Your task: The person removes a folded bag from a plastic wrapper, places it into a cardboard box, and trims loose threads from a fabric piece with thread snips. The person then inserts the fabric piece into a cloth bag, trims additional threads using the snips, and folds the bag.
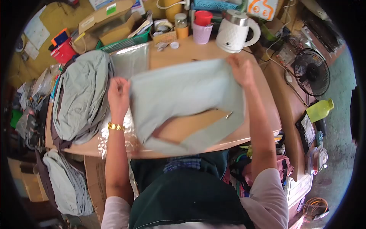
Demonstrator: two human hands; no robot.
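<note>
A pale grey-green cloth garment [183, 89] is stretched between my two hands above the table. It is slightly smeared by motion, and a strap-like band of it hangs in a loop at the bottom, so I cannot tell its exact kind. My left hand [119, 95] pinches its upper left corner, with a gold-coloured bracelet on that wrist. At the upper right corner, my right hand [241, 70] has its fingers closed on the cloth. A heaped pile of similar grey-green cloth [82, 93] lies left of my left hand, with a dark brown fabric edge under it.
Clear plastic bags [131, 61] lie on the brown table [179, 53]. Along the back stand a white kettle [231, 32], a lilac cup [202, 32], a jar [181, 24] and a green basket [126, 42]. A black fan [312, 71] stands at right. More grey cloth [68, 183] hangs lower left.
</note>
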